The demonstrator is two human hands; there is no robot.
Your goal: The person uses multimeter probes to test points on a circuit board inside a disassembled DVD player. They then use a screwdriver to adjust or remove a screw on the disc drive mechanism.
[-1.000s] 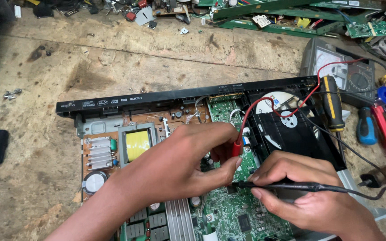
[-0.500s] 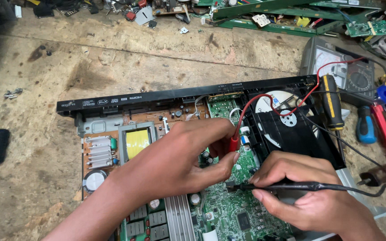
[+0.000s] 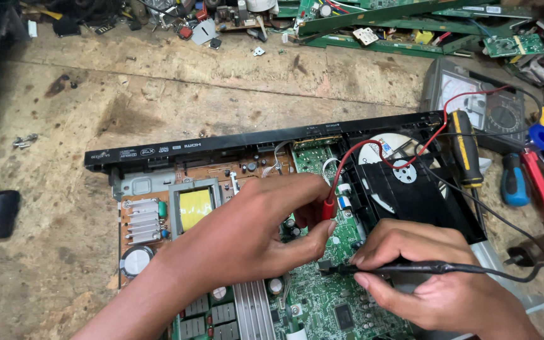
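Little change over the last second: left hand [image 3: 247, 233] still pinches the red probe [image 3: 328, 208], right hand [image 3: 429, 283] still grips the black probe [image 3: 404, 269] (tip barely shifted), both on the green circuit board [image 3: 335, 302] on the bench [image 3: 64, 264].

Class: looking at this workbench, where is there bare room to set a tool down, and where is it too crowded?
Free: the bare wooden bench top between the opened player's black front panel and the scrap pile along the back edge; also the strip left of the player.
Crowded: the right side, with meter, screwdrivers and probe wires.
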